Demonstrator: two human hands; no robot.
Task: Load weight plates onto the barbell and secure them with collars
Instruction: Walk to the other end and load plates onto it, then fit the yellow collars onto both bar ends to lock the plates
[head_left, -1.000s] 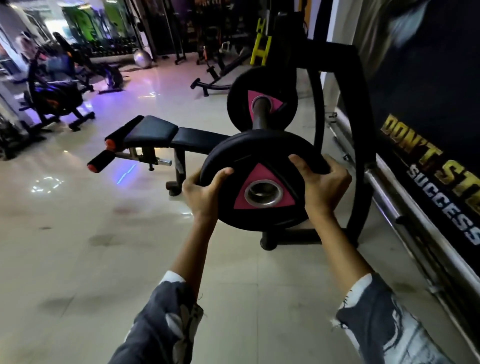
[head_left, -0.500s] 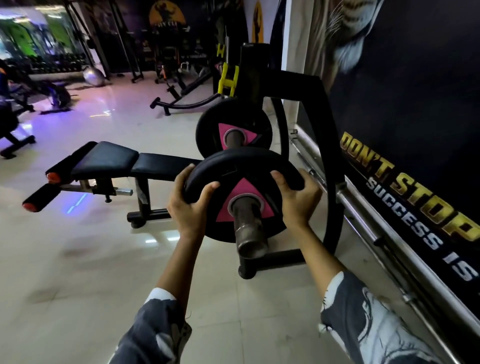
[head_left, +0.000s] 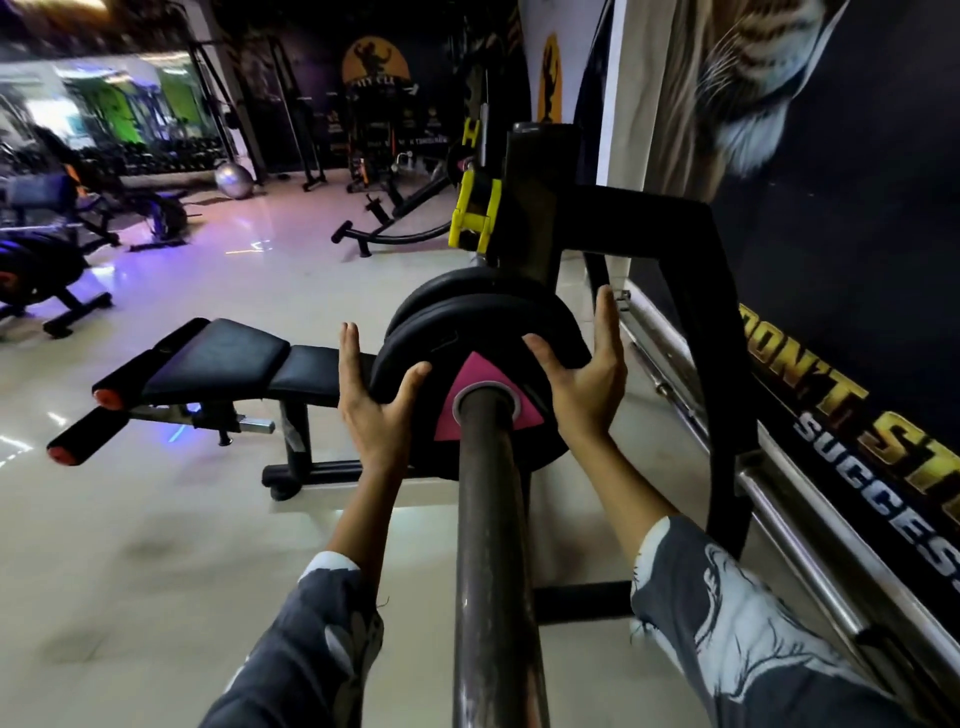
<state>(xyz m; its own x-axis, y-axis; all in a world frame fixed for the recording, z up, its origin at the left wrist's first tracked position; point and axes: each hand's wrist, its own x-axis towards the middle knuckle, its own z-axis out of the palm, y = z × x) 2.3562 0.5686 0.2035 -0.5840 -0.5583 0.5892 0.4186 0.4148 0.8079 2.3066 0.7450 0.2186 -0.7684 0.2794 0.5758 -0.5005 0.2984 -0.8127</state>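
Observation:
A black weight plate (head_left: 467, 332) with a pink triangle round its hub sits on the steel barbell sleeve (head_left: 491, 519), which runs from the bottom of the view up to it. It lies against a second black plate (head_left: 447, 286) behind it. My left hand (head_left: 374, 410) is at the plate's left rim, fingers straight and thumb on the plate's face. My right hand (head_left: 587, 379) is at the right rim in the same way, fingers straight, thumb pressing the face. No collar is in view.
A black rack frame (head_left: 717, 312) with a yellow bar hook (head_left: 475, 213) stands right of the plates. A padded bench (head_left: 223, 353) lies to the left. Steel rails (head_left: 779, 499) run along the wall. Other gym machines and a grey ball (head_left: 234, 179) stand far back.
The plate has slid along the sleeve up to the rear plate, with both hands on it. My fingers have uncurled from its rim and now lie straight.

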